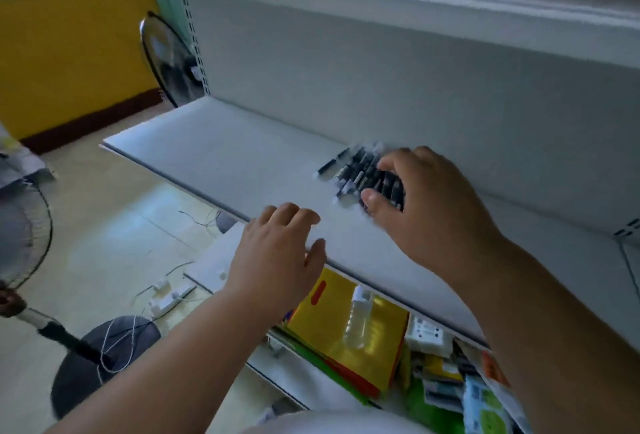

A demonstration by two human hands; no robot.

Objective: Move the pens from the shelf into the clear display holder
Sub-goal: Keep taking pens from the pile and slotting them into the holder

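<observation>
Pens point(360, 174), black with pale ends, lie in a heap on the white metal shelf point(225, 156). Your right hand point(426, 205) curls around them, the grip half closed on some. Your left hand point(277, 253) waits open beside. Next, lift a bunch; no clear holder shows yet.

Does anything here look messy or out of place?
Yes. The pens lie in a loose heap on the white shelf, pointing different ways, with one strayed off to the left. The right hand is over the heap. On the floor, white cords lie tangled by a fan base.
</observation>
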